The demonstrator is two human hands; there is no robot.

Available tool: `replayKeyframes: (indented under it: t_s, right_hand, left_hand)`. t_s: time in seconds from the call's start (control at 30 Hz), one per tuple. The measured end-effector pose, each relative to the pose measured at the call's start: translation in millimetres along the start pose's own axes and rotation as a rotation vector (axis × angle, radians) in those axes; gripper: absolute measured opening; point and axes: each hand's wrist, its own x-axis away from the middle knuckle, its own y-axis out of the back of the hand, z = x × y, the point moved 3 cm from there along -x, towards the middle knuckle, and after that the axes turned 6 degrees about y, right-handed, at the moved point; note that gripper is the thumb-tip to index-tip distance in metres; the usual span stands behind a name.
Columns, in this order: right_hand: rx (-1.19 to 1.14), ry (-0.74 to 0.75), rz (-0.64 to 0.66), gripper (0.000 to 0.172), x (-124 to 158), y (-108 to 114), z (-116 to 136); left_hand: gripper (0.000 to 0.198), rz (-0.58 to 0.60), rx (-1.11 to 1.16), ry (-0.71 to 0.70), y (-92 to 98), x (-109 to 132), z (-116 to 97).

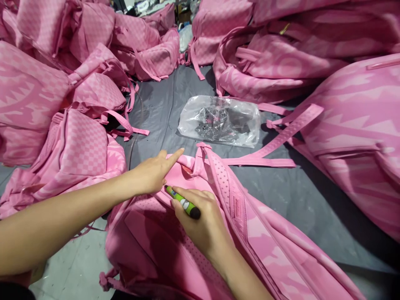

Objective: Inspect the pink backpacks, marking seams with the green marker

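A pink backpack (140,237) with shark-tooth and camouflage patterns lies open before me, a perforated shoulder strap (222,177) running along its right side. My left hand (152,173) grips the top edge of the backpack, the index finger stretched along the edge and the other fingers curled at the fabric. In my right hand (203,212) is a green marker (181,200) with a black end, held like a pen. Its tip points up and left, close to the left hand's thumb; whether it touches the fabric I cannot tell.
A clear plastic bag (220,121) with dark contents lies on the grey table cover (162,100) beyond the backpack. Checkered pink bags (84,146) pile up on the left. More pink backpacks (353,108) crowd the right and back, their loose straps (290,129) reaching across the cover.
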Motion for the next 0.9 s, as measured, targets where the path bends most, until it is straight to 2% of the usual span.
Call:
replayKeyframes:
  t_s: [0.07,0.2,0.3,0.47,0.8,0.9]
  right_hand:
    - [0.049,-0.001,-0.028,0.024,-0.5,1.4,-0.6]
    - [-0.014,0.005,0.026,0.028,-1.3,1.6,-1.9]
    - [0.032,-0.014,0.004,0.028,-2.2,3.8,-3.1]
    - [-0.020,-0.015,0.062,0.031,-4.5,3.4,-2.3]
    - [-0.022,-0.044,0.054,0.031,-5.6,1.9,-5.3]
    - [-0.077,-0.062,0.105,0.030,-6.1,0.3,-6.2]
  left_hand:
    - [0.095,-0.012,-0.003,-0.009,-2.4,-1.9,0.8]
    - [0.096,-0.027,-0.010,-0.024,-7.0,-5.2,2.6]
    - [0.095,-0.039,-0.022,-0.030,-8.5,-6.4,2.8]
    - [0.093,-0.043,-0.042,-0.019,-8.2,-7.5,1.6]
    - [0.092,-0.031,-0.032,-0.019,-8.4,-7.5,1.1]
    - [0.092,-0.033,-0.023,-0.019,-7.4,-7.4,-0.5]
